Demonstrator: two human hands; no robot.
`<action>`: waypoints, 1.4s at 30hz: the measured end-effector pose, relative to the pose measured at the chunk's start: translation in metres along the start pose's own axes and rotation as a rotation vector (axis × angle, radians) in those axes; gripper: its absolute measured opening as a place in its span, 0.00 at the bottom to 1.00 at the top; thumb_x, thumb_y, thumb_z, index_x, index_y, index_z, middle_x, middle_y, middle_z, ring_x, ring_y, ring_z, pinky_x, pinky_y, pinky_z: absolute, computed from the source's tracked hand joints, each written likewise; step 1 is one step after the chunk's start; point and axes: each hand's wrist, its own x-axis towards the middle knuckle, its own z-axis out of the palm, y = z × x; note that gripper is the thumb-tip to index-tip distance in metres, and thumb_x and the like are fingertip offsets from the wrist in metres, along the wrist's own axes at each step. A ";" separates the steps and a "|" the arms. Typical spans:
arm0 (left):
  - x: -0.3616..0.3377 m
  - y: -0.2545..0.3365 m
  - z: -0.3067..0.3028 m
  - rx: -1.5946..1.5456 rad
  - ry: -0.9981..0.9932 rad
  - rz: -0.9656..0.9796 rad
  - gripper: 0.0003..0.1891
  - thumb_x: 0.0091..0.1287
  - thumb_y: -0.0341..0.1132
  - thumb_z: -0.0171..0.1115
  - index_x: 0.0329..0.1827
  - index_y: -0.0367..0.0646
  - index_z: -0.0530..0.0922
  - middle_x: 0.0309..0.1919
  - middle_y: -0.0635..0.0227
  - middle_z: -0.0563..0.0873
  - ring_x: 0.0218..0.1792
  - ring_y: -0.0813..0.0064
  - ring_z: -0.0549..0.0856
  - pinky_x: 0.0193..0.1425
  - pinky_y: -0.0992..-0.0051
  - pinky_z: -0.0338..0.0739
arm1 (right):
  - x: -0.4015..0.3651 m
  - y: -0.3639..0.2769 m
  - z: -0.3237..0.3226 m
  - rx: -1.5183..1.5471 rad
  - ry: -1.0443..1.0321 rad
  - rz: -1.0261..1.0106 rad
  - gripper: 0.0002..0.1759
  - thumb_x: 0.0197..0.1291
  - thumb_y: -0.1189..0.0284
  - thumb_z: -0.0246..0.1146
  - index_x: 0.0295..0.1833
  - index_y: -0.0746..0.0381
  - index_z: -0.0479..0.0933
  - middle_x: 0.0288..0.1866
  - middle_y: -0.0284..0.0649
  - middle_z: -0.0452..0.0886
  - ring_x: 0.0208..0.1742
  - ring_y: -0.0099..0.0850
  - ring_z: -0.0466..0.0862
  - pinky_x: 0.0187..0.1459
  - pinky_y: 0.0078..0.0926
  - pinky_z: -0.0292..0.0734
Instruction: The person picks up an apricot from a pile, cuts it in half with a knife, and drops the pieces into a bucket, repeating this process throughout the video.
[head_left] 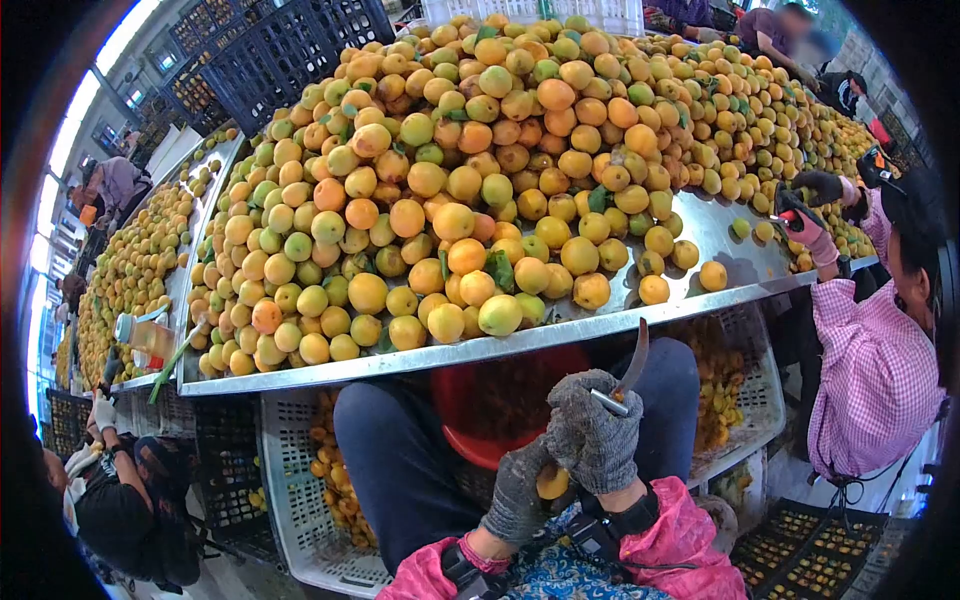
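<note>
Head view, lower centre of the frame: the grey-gloved left hand was clamped on a small round orange fruit, tucked just below and left of the right hand. The two hands touched. The right hand was closed around a curved dark metal blade, whose long axis pointed up toward the steel surface, away from the fruit.

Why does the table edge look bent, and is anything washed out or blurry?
Head view: a fisheye lens bows the table edge and blackens the corners; windows at left blow out white; a far co-worker top right is blurred; the fruit pile is sharp, as are the right hand gripping clippers and left hand holding a fruit.
</note>
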 end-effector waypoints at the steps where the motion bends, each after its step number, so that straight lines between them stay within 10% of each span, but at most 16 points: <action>1: 0.003 0.002 -0.002 -0.040 -0.034 -0.028 0.24 0.49 0.29 0.71 0.51 0.37 0.77 0.41 0.52 0.85 0.44 0.52 0.85 0.48 0.67 0.78 | 0.000 -0.001 0.001 0.070 0.018 0.089 0.13 0.61 0.65 0.65 0.40 0.64 0.77 0.26 0.33 0.79 0.20 0.19 0.77 0.21 0.17 0.73; 5: 0.003 0.001 0.001 -0.082 -0.024 -0.030 0.24 0.49 0.28 0.71 0.51 0.37 0.76 0.40 0.51 0.84 0.44 0.51 0.85 0.48 0.66 0.78 | 0.002 -0.003 -0.003 0.102 -0.020 0.238 0.13 0.63 0.64 0.63 0.40 0.64 0.77 0.25 0.30 0.78 0.22 0.18 0.77 0.23 0.18 0.73; 8: -0.001 -0.026 0.009 -0.666 0.144 -0.545 0.24 0.50 0.29 0.71 0.52 0.38 0.75 0.40 0.52 0.83 0.44 0.50 0.84 0.46 0.65 0.77 | 0.006 -0.004 0.006 0.087 0.038 0.173 0.13 0.63 0.64 0.64 0.39 0.64 0.77 0.22 0.31 0.77 0.18 0.19 0.75 0.20 0.18 0.71; 11: -0.002 -0.039 0.007 0.154 0.090 0.043 0.24 0.50 0.30 0.71 0.51 0.38 0.74 0.40 0.53 0.81 0.43 0.48 0.83 0.44 0.64 0.76 | -0.003 0.011 0.006 0.137 0.124 0.154 0.10 0.63 0.66 0.65 0.39 0.63 0.79 0.25 0.30 0.78 0.19 0.17 0.74 0.20 0.16 0.69; 14: -0.011 -0.044 0.024 -0.099 0.110 -0.153 0.26 0.47 0.30 0.72 0.51 0.36 0.74 0.39 0.53 0.80 0.41 0.49 0.82 0.44 0.63 0.76 | -0.003 0.014 0.010 0.234 0.176 0.156 0.08 0.63 0.67 0.65 0.38 0.62 0.80 0.26 0.30 0.79 0.19 0.15 0.74 0.19 0.15 0.68; 19: -0.001 -0.005 0.020 -1.206 0.288 -0.660 0.21 0.70 0.49 0.58 0.54 0.40 0.76 0.45 0.64 0.83 0.42 0.68 0.84 0.47 0.70 0.78 | -0.006 0.015 0.017 0.214 0.170 0.146 0.13 0.62 0.61 0.65 0.36 0.60 0.75 0.21 0.30 0.72 0.14 0.18 0.71 0.15 0.18 0.64; 26: -0.007 -0.019 0.020 -1.367 0.266 -0.701 0.28 0.74 0.56 0.45 0.62 0.41 0.73 0.56 0.64 0.80 0.56 0.70 0.80 0.60 0.69 0.75 | -0.010 0.024 0.013 0.332 0.099 0.165 0.14 0.64 0.59 0.64 0.33 0.58 0.75 0.23 0.29 0.73 0.15 0.17 0.70 0.15 0.17 0.63; 29: -0.016 -0.039 0.020 -0.654 0.309 -0.393 0.25 0.60 0.44 0.70 0.55 0.39 0.75 0.48 0.58 0.84 0.47 0.64 0.84 0.50 0.67 0.78 | -0.007 0.025 0.008 0.447 0.134 0.286 0.15 0.65 0.58 0.63 0.32 0.56 0.73 0.18 0.27 0.69 0.13 0.18 0.68 0.14 0.18 0.62; 31: -0.013 -0.038 0.000 0.396 0.095 0.194 0.22 0.63 0.38 0.66 0.58 0.39 0.74 0.44 0.60 0.84 0.46 0.61 0.84 0.50 0.66 0.78 | 0.001 0.022 0.005 0.522 0.121 0.427 0.16 0.66 0.57 0.61 0.31 0.55 0.71 0.14 0.25 0.64 0.11 0.19 0.65 0.11 0.19 0.60; 35: -0.014 -0.047 0.001 0.320 0.047 0.258 0.25 0.56 0.33 0.71 0.56 0.39 0.74 0.39 0.58 0.84 0.42 0.59 0.85 0.45 0.65 0.78 | 0.009 0.017 0.002 0.401 0.102 0.532 0.18 0.66 0.54 0.60 0.28 0.53 0.71 0.12 0.25 0.62 0.10 0.20 0.64 0.11 0.20 0.59; 38: -0.020 -0.049 0.009 0.177 0.013 0.045 0.26 0.55 0.32 0.72 0.57 0.41 0.73 0.44 0.60 0.84 0.45 0.62 0.85 0.50 0.66 0.78 | 0.012 0.019 0.001 0.427 0.017 0.569 0.15 0.65 0.59 0.63 0.29 0.56 0.73 0.14 0.26 0.67 0.09 0.18 0.65 0.10 0.19 0.59; 42: -0.015 -0.052 0.013 -1.155 0.086 -0.629 0.22 0.66 0.39 0.61 0.62 0.44 0.71 0.54 0.64 0.80 0.54 0.67 0.81 0.60 0.67 0.74 | 0.008 0.034 -0.004 0.249 -0.171 0.312 0.11 0.65 0.62 0.63 0.35 0.57 0.78 0.24 0.28 0.77 0.20 0.21 0.76 0.21 0.17 0.67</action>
